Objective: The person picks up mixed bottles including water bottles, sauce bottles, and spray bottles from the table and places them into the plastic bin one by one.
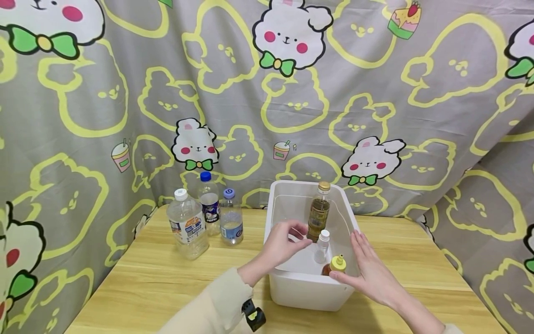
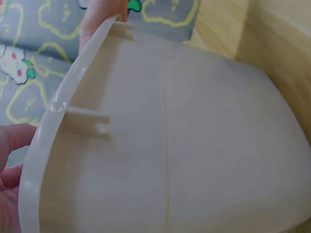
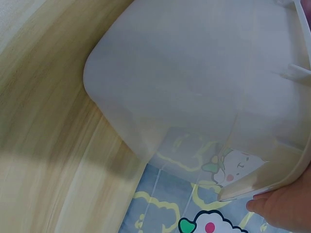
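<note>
A white plastic bin (image 1: 310, 292) stands on the table in the head view. Inside it are a brown glass-like bottle (image 1: 319, 212) with a gold cap, a small clear bottle (image 1: 321, 253) with a white cap, and a squeeze bottle (image 1: 338, 264) with a yellow nozzle cap. My left hand (image 1: 288, 243) hovers over the bin's left side, its fingers loosely bent beside the small bottle and holding nothing. On the right rim rest the straight fingers of my right hand (image 1: 373, 269), its thumb reaching over the front corner. Both wrist views show the bin's outer wall (image 2: 218, 126).
Left of the bin stand a large clear bottle (image 1: 187, 227) with a white cap, a blue-capped bottle (image 1: 210, 204) and a smaller purple-capped bottle (image 1: 232, 225). A patterned curtain (image 1: 238, 106) hangs behind the wooden table (image 1: 167, 292).
</note>
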